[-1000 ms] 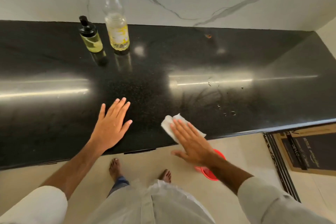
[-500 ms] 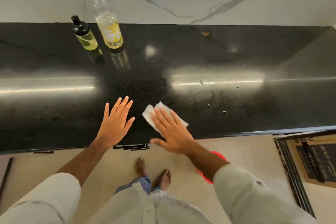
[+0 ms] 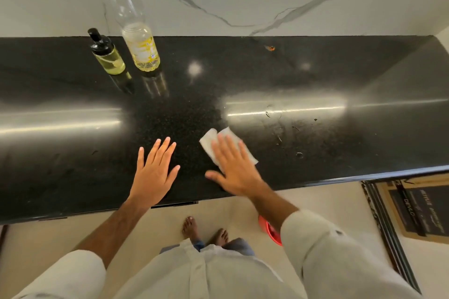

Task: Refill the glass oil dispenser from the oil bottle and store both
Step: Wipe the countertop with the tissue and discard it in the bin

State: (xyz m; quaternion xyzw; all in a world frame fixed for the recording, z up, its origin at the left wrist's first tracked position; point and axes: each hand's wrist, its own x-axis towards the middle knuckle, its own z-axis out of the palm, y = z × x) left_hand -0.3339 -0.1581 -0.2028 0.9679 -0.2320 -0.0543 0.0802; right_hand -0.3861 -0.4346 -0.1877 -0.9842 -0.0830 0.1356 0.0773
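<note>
The glass oil dispenser (image 3: 107, 53), with a black pump top and yellow oil, stands at the back left of the black counter (image 3: 315, 75). Right beside it is the tall clear oil bottle (image 3: 136, 29) with a yellow cap, about a third full. Both are upright by the wall. My left hand (image 3: 153, 172) lies flat and spread on the counter near the front edge. My right hand (image 3: 233, 165) presses flat on a white tissue (image 3: 213, 141) lying on the counter, fingers spread over it.
Small droplets and smears (image 3: 279, 126) mark the counter right of the tissue. A small orange speck (image 3: 270, 48) lies near the marble wall. On the floor are a red bowl (image 3: 269, 230) under my right arm and a cardboard box (image 3: 418, 209) at right.
My right hand has slid the tissue from the front edge to the left, then back rightward and farther onto the counter. The left hand stays flat in place.
</note>
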